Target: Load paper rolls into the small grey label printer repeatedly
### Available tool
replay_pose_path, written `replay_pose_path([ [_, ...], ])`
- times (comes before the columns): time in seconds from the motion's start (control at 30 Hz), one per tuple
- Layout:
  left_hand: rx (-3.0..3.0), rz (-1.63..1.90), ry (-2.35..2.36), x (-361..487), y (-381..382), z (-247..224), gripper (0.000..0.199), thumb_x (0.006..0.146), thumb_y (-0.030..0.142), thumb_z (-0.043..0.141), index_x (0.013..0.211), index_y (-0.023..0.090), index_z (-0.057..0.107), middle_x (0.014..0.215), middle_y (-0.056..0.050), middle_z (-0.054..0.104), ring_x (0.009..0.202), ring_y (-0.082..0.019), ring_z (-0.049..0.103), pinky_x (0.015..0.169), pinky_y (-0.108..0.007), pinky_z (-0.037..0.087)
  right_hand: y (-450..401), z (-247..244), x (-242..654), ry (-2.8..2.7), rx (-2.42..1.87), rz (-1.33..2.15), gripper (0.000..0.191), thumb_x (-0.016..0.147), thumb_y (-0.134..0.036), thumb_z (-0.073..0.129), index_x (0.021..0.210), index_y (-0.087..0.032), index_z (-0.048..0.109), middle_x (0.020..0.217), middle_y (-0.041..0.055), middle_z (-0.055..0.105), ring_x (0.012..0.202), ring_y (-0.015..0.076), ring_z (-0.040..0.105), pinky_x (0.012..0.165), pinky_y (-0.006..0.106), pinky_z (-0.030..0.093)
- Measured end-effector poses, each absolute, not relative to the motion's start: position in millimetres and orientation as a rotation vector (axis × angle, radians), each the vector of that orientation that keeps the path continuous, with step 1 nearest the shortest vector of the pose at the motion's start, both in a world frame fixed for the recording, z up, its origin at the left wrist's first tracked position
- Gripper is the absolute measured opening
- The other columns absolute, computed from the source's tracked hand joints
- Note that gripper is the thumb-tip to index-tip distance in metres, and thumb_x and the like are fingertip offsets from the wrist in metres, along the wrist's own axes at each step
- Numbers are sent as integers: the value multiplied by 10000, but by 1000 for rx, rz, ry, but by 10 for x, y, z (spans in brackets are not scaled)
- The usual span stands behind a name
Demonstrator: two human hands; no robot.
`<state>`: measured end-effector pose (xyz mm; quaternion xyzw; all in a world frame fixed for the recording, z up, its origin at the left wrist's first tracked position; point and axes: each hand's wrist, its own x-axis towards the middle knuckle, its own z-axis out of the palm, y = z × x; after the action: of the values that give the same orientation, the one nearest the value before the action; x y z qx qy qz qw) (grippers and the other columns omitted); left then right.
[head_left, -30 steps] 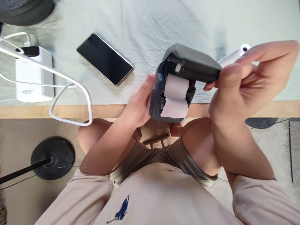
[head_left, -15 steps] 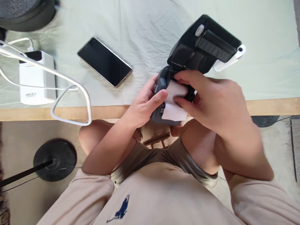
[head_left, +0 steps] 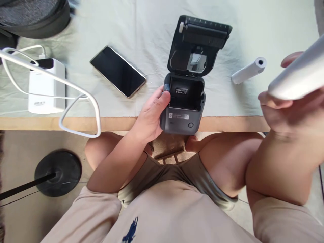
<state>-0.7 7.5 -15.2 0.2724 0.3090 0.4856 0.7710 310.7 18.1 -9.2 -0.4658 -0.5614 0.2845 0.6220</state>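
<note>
My left hand [head_left: 152, 116] grips the left side of a small dark grey printer [head_left: 182, 111] held at the table's front edge. The printer's lid [head_left: 198, 42] stands fully open and its paper bay looks bare. At the right edge of view, my right hand [head_left: 291, 111] is raised close to the camera, holding a white paper roll [head_left: 298, 77]. A second white paper roll [head_left: 248, 70] lies on the cloth to the right of the printer.
A black phone [head_left: 117, 71] lies on the pale cloth [head_left: 141, 33] left of the printer. A white power bank [head_left: 47, 87] with a looping white cable [head_left: 81, 98] sits at far left. A dark bag [head_left: 32, 15] occupies the top-left corner. A black stand base [head_left: 58, 172] rests on the floor.
My right hand pulled the white roll out of the printer and lifted it up and to the right. The lid swung fully open, and the paper bay now looks bare.
</note>
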Motion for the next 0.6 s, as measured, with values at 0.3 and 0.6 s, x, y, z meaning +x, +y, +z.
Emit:
replay_pose_path([
  [0.3,550,1027,720,20,80,-107,244,1005,411,865,1158,224,833,1194,-83,881,1406,-364,780,1059,-399,693,148,-739,2870,-1506,-909,601,533,838,-448,992,1319,-432,762,1026,-1,772,730,196,751,661,372,663],
  [0.6,603,1047,752,21,104,-124,182,1098,373,732,1052,238,844,1086,-65,860,1404,-291,781,1163,-382,667,194,-498,2969,-1580,-1081,136,642,935,-717,780,1464,-377,650,1230,80,738,1105,299,755,892,449,586],
])
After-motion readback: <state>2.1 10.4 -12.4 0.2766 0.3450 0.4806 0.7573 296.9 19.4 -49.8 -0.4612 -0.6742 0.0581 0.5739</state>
